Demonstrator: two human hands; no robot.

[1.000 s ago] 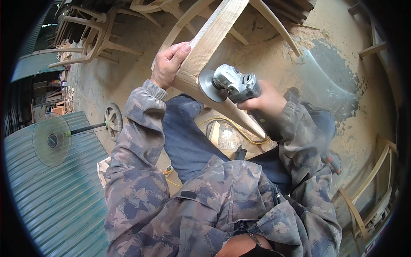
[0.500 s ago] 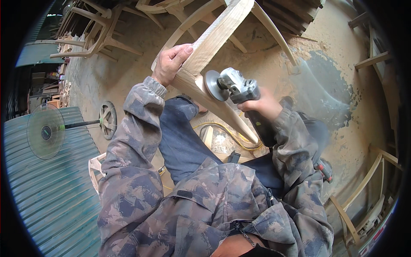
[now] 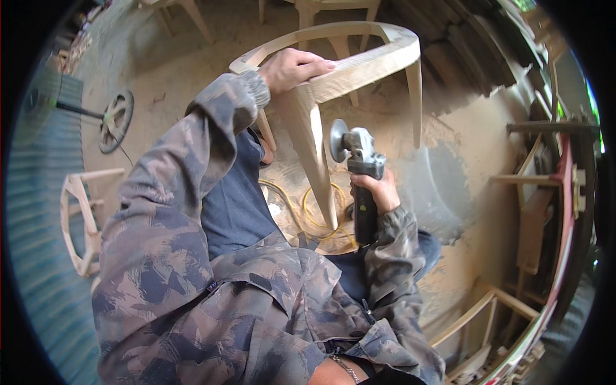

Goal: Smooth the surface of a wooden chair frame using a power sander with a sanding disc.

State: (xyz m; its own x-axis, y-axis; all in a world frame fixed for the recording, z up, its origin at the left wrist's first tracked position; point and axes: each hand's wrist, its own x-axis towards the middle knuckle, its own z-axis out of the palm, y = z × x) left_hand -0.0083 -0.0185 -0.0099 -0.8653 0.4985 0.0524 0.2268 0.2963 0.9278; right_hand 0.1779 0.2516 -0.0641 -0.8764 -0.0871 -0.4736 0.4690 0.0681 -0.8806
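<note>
A pale wooden chair frame with tapered legs stands before me, its seat opening facing up. My left hand is closed over the frame's near corner, above the nearest leg. In my right hand is an angle grinder, gripped by its dark body and held upright. Its round disc is just right of the nearest leg, seemingly apart from the wood. Fingers of my left hand lie along the top of the rail; the thumb is hidden.
A yellow cord lies coiled on the dusty floor below the leg. Other wooden frames stand at the left and lower right. A fan base is at the left, stacked dark boards at the far right.
The chair frame has turned and tipped to a more upright stance. My left hand shifted on it, and the grinder moved from against the leg to beside it. My view swung right.
</note>
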